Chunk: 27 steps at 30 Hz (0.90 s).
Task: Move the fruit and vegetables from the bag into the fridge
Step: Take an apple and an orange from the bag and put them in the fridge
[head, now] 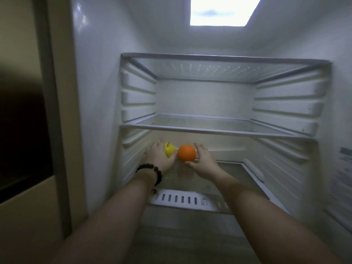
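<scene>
I see both arms reaching into an open fridge (99, 92) from the head camera. My left hand (159, 156), a dark beaded bracelet (152, 173) on its wrist, curls round a yellow apple (170, 150) from the left, thumb under its near side. My right hand (204, 161) cups an orange (186, 153) from the right, fingers bent round its far side and thumb below. The two fruits sit side by side, touching or nearly so, at the back left of the lower glass shelf (228, 174). I cannot tell whether they already rest on the glass or hang just above it.

I judge the step to be setting both fruits down. To do it well, I would lower each until it bears on the shelf, then loosen the fingers slowly, ready for a roll, and draw the hands straight back without brushing either fruit.

The apple stands nearly upright, its dark stem pointing up and slightly away, so its stem axis is close to vertical. The orange is round with no long axis that I can make out.

Two upper glass shelves (209, 128) hold nothing visible. The bag is not in view.
</scene>
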{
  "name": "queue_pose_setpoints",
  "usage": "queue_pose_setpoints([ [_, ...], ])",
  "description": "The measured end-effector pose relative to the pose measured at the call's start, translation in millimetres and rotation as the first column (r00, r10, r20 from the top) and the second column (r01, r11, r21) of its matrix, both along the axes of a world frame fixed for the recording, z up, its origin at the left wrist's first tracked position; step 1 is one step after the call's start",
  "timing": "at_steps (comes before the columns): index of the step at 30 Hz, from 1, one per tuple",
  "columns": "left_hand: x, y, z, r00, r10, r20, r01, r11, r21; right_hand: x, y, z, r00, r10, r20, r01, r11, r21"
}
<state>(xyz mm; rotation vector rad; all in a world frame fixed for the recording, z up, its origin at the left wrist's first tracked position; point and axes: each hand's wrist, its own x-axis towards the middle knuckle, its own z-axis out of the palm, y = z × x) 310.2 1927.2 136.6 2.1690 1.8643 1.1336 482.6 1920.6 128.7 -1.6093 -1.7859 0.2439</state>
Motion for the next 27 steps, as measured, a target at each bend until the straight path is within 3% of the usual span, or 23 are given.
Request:
queue_pose_setpoints([
  [5,-12.9,-58.9,-0.5,0.995,0.001,-0.097,0.015,0.986,0.164,-14.2,-61.8,3.6,0.998,-0.045,0.044,0.04,0.994,0.1],
  [15,-56.2,-210.5,-50.3,0.985,-0.138,-0.104,0.158,0.965,0.21,-57.8,-238.3,-30.8,0.971,-0.188,0.149,0.15,0.961,0.233],
  [27,-73.7,-383.8,-118.9,0.95,-0.287,-0.126,0.28,0.958,-0.067,-78.3,-446.8,-119.6,0.944,-0.292,0.152,0.28,0.955,0.093],
])
